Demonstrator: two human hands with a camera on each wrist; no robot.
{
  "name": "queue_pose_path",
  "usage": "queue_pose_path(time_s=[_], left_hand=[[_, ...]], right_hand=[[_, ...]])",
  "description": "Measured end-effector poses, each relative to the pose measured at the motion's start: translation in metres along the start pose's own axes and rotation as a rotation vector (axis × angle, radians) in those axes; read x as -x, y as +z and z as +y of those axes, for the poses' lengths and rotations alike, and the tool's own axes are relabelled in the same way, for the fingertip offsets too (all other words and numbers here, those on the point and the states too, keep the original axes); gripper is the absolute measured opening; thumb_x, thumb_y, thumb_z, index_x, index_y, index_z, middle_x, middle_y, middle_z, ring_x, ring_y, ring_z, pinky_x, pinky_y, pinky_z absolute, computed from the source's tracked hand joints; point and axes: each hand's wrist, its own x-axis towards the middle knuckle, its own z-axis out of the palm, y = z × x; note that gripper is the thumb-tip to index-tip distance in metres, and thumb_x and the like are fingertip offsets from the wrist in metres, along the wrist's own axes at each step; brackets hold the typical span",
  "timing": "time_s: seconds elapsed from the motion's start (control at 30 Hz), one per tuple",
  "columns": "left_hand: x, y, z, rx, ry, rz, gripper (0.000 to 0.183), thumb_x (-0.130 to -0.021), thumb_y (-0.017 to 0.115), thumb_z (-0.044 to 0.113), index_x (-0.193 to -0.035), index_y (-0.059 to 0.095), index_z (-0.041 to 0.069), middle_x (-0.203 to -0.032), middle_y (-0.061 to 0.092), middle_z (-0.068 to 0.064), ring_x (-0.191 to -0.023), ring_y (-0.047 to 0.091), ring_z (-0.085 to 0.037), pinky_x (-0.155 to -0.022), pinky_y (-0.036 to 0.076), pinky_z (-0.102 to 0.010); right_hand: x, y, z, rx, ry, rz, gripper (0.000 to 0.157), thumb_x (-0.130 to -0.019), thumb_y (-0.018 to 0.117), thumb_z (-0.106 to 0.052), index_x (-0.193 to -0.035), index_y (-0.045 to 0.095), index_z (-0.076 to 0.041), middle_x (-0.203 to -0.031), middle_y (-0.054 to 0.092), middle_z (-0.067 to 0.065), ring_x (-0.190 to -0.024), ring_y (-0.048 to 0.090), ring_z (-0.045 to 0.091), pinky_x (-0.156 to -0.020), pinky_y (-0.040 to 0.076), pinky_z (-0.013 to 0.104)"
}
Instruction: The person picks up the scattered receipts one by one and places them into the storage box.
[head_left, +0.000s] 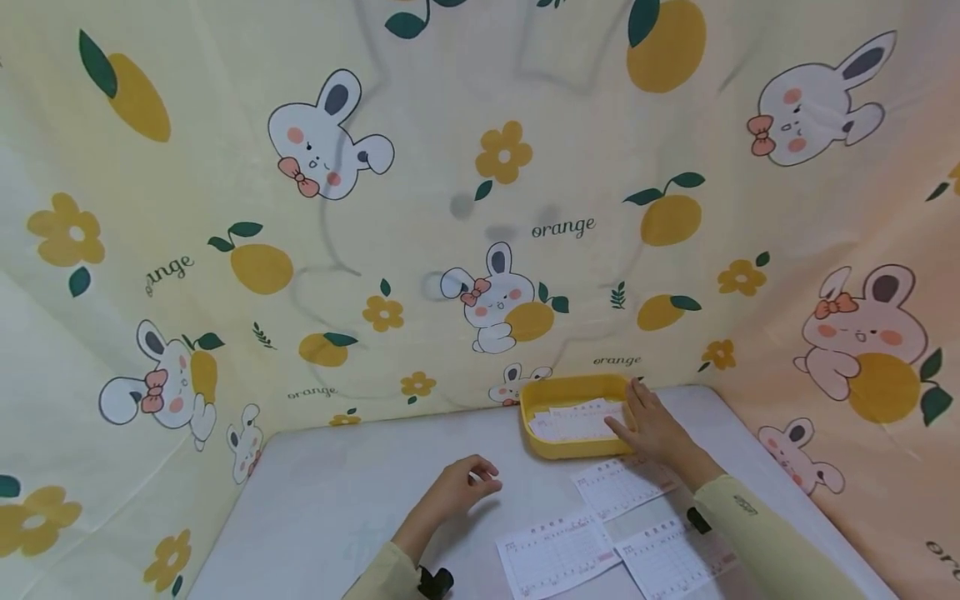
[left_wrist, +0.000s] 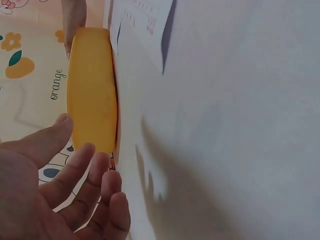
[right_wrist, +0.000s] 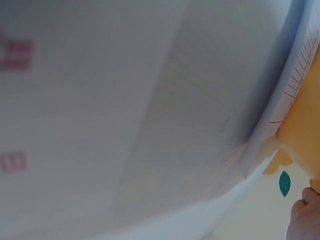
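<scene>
Printed paper sheets (head_left: 558, 557), work apparently midway: some lie in the yellow tray (head_left: 572, 449) at the tabletop's (head_left: 360, 483) far edge, three outside, toward the near right corner. Left hand (head_left: 456, 488): empty, fingers loosely parted. Right hand (head_left: 654, 427): at the tray's right end, fingers' grip uncertain.

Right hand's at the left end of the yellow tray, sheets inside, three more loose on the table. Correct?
Not quite: the head view shows the right hand at the right end of the yellow tray, not the left. The rest stands: sheets inside, three loose sheets on the table.
</scene>
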Motion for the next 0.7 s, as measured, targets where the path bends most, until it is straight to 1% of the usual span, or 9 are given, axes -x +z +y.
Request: queue_pose_path(time_s=[0.13,0.23,0.3,0.47,0.63,0.7], left_hand=[[0.01,-0.001,-0.004,0.002,0.029,-0.029,0.019,-0.099,0.081,0.025,-0.112,0.072,0.013,-0.099,0.067,0.004,-0.087,0.058,-0.016,-0.071,0.05,-0.031],[0.016,-0.002,-0.005,-0.001,0.059,-0.054,0.021,-0.097,0.082,0.022,-0.112,0.073,0.011,-0.099,0.067,0.003,-0.086,0.058,-0.015,-0.071,0.049,-0.03],[0.02,-0.001,-0.005,-0.011,0.065,-0.066,0.022,-0.096,0.084,0.023,-0.111,0.073,0.011,-0.099,0.068,0.003,-0.085,0.058,-0.014,-0.072,0.048,-0.029],[0.031,0.002,-0.007,-0.061,0.054,-0.094,0.023,-0.095,0.085,0.028,-0.11,0.073,0.015,-0.098,0.068,0.007,-0.083,0.057,-0.009,-0.073,0.048,-0.028],[0.04,0.005,-0.007,-0.119,0.055,-0.107,0.025,-0.093,0.086,0.032,-0.108,0.074,0.017,-0.098,0.068,0.007,-0.083,0.055,-0.008,-0.074,0.047,-0.029],[0.044,0.007,-0.005,-0.136,0.04,-0.108,0.025,-0.093,0.087,0.034,-0.107,0.074,0.018,-0.098,0.067,0.008,-0.083,0.055,-0.008,-0.073,0.047,-0.03]], right_hand=[[-0.002,0.001,0.002,0.004,0.008,-0.006,0.102,-0.107,0.053,-0.061,-0.165,0.012,0.013,-0.175,0.005,0.031,-0.157,0.013,0.06,-0.124,0.018,0.071],[-0.003,0.001,0.002,0.003,0.009,-0.006,0.103,-0.107,0.053,-0.061,-0.165,0.012,0.013,-0.175,0.004,0.031,-0.157,0.012,0.06,-0.124,0.017,0.071],[-0.003,0.001,0.003,-0.004,-0.002,-0.005,0.104,-0.107,0.053,-0.062,-0.164,0.011,0.014,-0.175,0.004,0.032,-0.158,0.011,0.058,-0.125,0.016,0.07],[-0.003,0.0,0.002,-0.026,-0.027,-0.009,0.106,-0.107,0.052,-0.063,-0.163,0.01,0.017,-0.175,0.002,0.033,-0.16,0.007,0.054,-0.127,0.01,0.068],[-0.003,0.0,0.002,-0.019,-0.014,-0.017,0.108,-0.106,0.049,-0.068,-0.163,0.011,0.016,-0.175,0.003,0.033,-0.16,0.008,0.055,-0.127,0.011,0.068],[-0.003,0.001,0.002,-0.009,-0.01,-0.018,0.109,-0.106,0.048,-0.069,-0.163,0.011,0.016,-0.175,0.003,0.033,-0.159,0.009,0.056,-0.127,0.012,0.068]])
